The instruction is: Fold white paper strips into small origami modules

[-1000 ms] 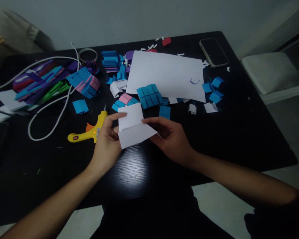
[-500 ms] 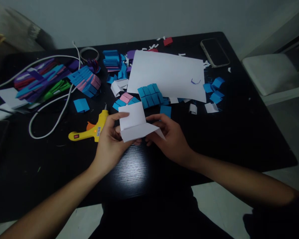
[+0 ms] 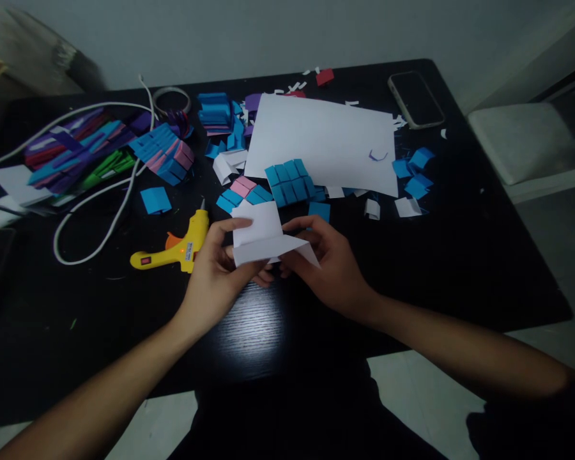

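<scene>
Both of my hands hold one folded piece of white paper (image 3: 261,231) just above the black table (image 3: 460,255). My left hand (image 3: 215,268) pinches its left side, thumb on top. Gripping the right side is my right hand (image 3: 328,262), fingers curled under the lower flap. The lower flap is bent toward me along a crease. Just beyond the paper lies a patch of small blue folded squares (image 3: 290,182) on the edge of a large white sheet (image 3: 323,140).
A yellow glue gun (image 3: 175,246) with a lit indicator lies left of my left hand, its white cable (image 3: 100,211) looping away. Piles of blue, pink, purple and green folded strips (image 3: 91,156) fill the far left. A phone (image 3: 416,99) lies at the far right.
The lower flap of the white paper has folded further along its crease. My hands have closed in on it, and my right fingers have slid beneath it.
</scene>
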`<action>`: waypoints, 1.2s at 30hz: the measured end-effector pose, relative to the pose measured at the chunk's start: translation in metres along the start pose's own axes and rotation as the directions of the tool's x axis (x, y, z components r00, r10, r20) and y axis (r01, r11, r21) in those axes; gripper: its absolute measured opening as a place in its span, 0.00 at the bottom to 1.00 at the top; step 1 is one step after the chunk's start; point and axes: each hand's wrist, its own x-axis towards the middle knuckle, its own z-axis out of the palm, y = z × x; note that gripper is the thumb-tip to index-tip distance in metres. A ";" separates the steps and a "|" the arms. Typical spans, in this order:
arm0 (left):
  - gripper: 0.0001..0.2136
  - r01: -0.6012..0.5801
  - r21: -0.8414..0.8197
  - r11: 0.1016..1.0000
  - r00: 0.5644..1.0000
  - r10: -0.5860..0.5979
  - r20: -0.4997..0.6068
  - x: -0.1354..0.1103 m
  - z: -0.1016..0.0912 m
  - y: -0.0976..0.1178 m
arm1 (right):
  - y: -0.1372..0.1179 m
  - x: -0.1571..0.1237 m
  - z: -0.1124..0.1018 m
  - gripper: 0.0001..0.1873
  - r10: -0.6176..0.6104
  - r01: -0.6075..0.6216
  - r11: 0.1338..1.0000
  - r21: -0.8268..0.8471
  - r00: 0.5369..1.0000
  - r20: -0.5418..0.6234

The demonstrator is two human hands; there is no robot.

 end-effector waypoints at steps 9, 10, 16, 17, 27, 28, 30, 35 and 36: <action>0.24 0.009 -0.025 1.000 1.000 -0.009 0.004 -0.001 0.001 0.000 | -0.004 0.001 -0.001 0.16 0.059 -0.059 0.998 0.006 0.998 -0.005; 0.23 0.003 -0.028 1.000 1.000 -0.003 0.007 -0.001 0.001 0.000 | -0.004 0.001 -0.001 0.17 0.057 -0.057 0.998 0.009 0.998 -0.002; 0.22 -0.005 0.002 1.000 1.000 0.005 0.010 -0.001 0.002 0.002 | -0.002 0.001 -0.001 0.19 0.043 -0.043 0.999 0.009 0.999 -0.002; 0.22 -0.001 0.007 1.000 1.000 0.001 0.003 -0.002 0.002 0.002 | -0.002 0.001 0.000 0.18 0.043 -0.043 0.999 0.007 0.999 0.000; 0.20 0.026 -0.034 0.999 1.000 -0.026 -0.016 -0.001 0.002 0.002 | -0.004 -0.001 0.001 0.19 0.041 -0.041 0.999 0.013 0.999 0.010; 0.20 0.026 -0.035 0.999 0.999 -0.027 -0.018 -0.001 0.001 0.002 | -0.004 -0.001 0.001 0.19 0.041 -0.041 0.999 0.012 0.999 0.011; 0.19 0.021 -0.039 0.999 1.000 -0.021 -0.019 -0.001 0.001 0.001 | -0.005 -0.001 0.002 0.19 0.049 -0.049 0.999 0.012 0.999 0.015; 0.19 0.024 -0.035 0.999 1.000 -0.024 0.003 -0.001 0.001 0.001 | -0.005 -0.002 0.001 0.20 0.118 -0.122 0.990 0.070 0.991 0.062; 0.19 0.034 -0.030 0.999 0.999 -0.034 0.006 -0.001 0.000 0.002 | -0.005 -0.002 0.001 0.21 0.121 -0.127 0.989 0.081 0.990 0.069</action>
